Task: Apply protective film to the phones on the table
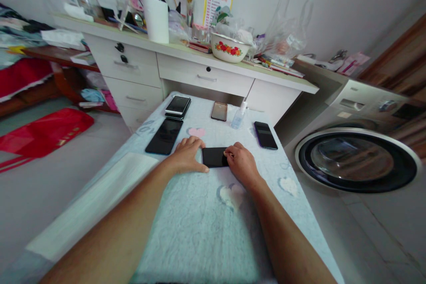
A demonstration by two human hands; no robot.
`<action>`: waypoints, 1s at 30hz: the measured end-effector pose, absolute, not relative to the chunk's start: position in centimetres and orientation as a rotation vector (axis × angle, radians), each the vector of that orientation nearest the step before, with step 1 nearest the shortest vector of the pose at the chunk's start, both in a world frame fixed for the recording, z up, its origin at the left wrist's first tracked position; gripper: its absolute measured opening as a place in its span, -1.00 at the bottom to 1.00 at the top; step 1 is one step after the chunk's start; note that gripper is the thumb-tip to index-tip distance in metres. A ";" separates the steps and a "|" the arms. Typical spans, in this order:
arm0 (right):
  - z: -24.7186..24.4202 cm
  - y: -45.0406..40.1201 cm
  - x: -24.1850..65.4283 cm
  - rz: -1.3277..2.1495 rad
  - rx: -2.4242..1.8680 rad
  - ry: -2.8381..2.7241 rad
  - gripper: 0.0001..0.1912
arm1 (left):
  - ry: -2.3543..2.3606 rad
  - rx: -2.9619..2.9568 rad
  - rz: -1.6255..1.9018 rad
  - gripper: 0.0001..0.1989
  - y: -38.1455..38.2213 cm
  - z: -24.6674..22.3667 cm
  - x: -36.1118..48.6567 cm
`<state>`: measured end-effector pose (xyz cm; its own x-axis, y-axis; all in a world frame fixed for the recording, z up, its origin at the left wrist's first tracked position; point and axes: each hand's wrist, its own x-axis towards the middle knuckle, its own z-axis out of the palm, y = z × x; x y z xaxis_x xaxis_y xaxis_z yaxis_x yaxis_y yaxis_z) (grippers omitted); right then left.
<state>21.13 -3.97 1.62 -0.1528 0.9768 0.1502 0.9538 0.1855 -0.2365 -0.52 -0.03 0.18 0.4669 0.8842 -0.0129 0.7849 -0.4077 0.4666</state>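
Note:
A black smartphone (213, 157) lies flat, screen up, on the cloth-covered table (199, 226). My left hand (188, 155) braces its left end, the thumb at the near corner and the forefinger at the far one. Over the right end, my right hand (242, 163) has its fingertips pinched together against the screen; whatever they hold is hidden. To the left lies a larger dark phone (164, 136), with a stack of phones (178, 105) behind it. Farther back are a brownish phone case (219, 111) and a clear spray bottle (239, 115). Another phone (265, 135) rests at the right.
A long whitish strip (96, 204) lies along the table's left side. Behind stands a white desk (133, 60) bearing a flowered bowl (229, 47) and a paper roll (156, 20). A washing machine (357, 111) is at the right, a red bag (49, 131) on the floor at left.

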 end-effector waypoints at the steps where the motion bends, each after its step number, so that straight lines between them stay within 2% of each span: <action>1: 1.6 -4.0 21.1 0.120 -1.841 -2.196 -0.79 | 1.400 2.310 0.329 -0.31 0.0 0.2 -0.5; 30: 1.7 -4.2 21.0 0.156 -1.798 -2.224 -0.80 | 1.392 2.312 0.357 -0.31 0.2 -0.3 -0.6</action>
<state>20.96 -4.16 1.73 -0.1886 0.9712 0.1454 0.9413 0.2210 -0.2550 -0.61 0.17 -0.32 0.4668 0.8844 0.0048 0.7777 -0.4131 0.4738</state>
